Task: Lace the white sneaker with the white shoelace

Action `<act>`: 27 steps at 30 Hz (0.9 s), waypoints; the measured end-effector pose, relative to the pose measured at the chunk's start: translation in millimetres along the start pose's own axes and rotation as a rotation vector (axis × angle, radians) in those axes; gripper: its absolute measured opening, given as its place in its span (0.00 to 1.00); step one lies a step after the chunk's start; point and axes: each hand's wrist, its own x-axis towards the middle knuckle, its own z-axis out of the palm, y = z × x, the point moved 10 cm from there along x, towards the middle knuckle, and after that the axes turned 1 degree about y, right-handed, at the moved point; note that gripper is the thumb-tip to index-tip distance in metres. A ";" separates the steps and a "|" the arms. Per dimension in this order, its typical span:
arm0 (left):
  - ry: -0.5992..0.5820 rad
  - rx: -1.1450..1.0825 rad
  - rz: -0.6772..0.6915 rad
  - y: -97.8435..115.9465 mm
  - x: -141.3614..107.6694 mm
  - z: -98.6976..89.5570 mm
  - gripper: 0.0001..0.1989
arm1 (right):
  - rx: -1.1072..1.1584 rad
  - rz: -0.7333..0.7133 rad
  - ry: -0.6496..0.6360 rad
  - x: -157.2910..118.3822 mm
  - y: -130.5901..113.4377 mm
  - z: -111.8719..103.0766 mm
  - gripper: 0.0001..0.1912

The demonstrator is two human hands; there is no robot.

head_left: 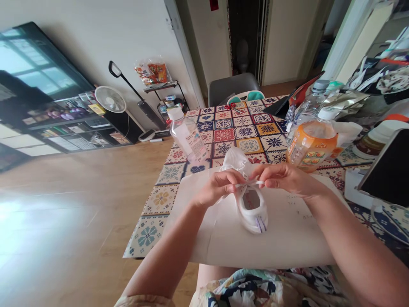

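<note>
A white shoe [251, 221] with purple marks at its heel lies on a large white sheet [220, 243], its toe pointing away from me. Above its opening, my left hand [220, 185] pinches a white shoelace [247, 183] between thumb and fingers. My right hand [284, 179] pinches the same lace on the other side, so it runs across between both hands. Part of the shoe's tongue and lacing is hidden behind my fingers. Faint handwriting shows on the sheet beside my right wrist.
A clear bottle with a white cap [190, 138] stands beyond my left hand. An orange-labelled bottle [311, 143], another clear bottle [315, 100] and a dark-screened device [390, 170] crowd the right. Red scissors [231, 106] lie farther back on the patterned tablecloth [223, 134].
</note>
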 end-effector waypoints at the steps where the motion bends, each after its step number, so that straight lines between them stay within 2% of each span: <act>1: 0.028 -0.057 0.010 -2.2 0.1 -0.7 0.17 | 0.085 -0.021 0.027 2.6 3.2 1.8 0.10; 6: 0.189 -0.193 0.073 -2.2 0.0 -14.5 0.15 | 0.344 -0.095 0.176 12.3 23.1 10.6 0.12; 9: 0.184 -0.173 0.050 -3.1 0.1 -15.4 0.14 | 0.370 -0.076 0.234 12.5 30.6 15.3 0.14; 13: 0.096 -0.081 -0.007 -11.1 -0.2 -6.8 0.12 | 0.314 -0.024 0.298 10.0 33.6 15.9 0.13; 16: 0.075 -0.048 0.015 -13.4 -0.4 -3.4 0.08 | 0.205 -0.045 0.320 9.8 27.0 17.0 0.13; 20: 0.140 -0.074 0.074 -11.0 0.5 -3.1 0.05 | -0.159 -0.217 0.412 4.2 3.3 15.8 0.08; 22: 0.195 -0.139 0.054 -13.2 0.9 -3.6 0.08 | -0.256 -0.239 0.455 0.9 0.3 15.0 0.06; 25: 0.231 -0.207 -0.030 -20.5 1.2 -1.0 0.17 | -0.189 -0.169 0.448 1.0 9.7 13.3 0.06; 27: 0.248 -0.198 -0.063 -22.9 0.6 -0.9 0.15 | -0.110 -0.119 0.395 3.3 15.7 15.7 0.08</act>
